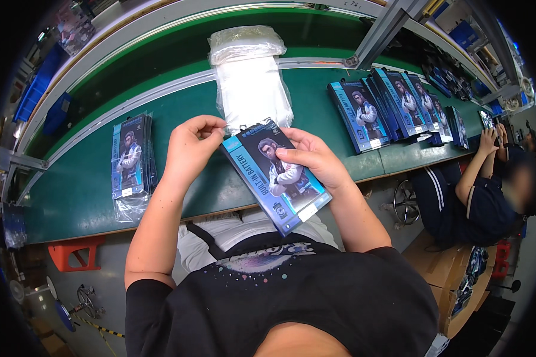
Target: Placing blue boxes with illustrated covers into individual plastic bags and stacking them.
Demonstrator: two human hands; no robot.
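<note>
Closest to the camera is a black T-shirt (292, 297) with a splashy paint-style print, worn by the person doing the work, and just past it they've got a blue-and-black retail box (261, 181) up in front of them, tilted, printed side facing up. It's over the near edge of a green worktable (184, 193). The right hand (318, 160) has that box gripped by its right side, thumb flat on the front and the other fingers mostly tucked out of sight. The left hand (190, 149) is up by the top left corner of the box, fingers curled in narrow with thumb and fingertips close together; honestly can't tell if they're pinching anything. Right behind the top of the box lies a thick stack of clear plastic bags (253, 89), whitish and shiny. Off to the left sits a pile of similar boxes in clear plastic (131, 157), with loose film poking out at the near end. Over on the right, more of those boxes (363, 116) lean and overlap in a row. Further right, a co-worker (488, 202) in dark clothes has both hands raised at the table. Under the table on the left, there's a red plastic stool (77, 253).
</note>
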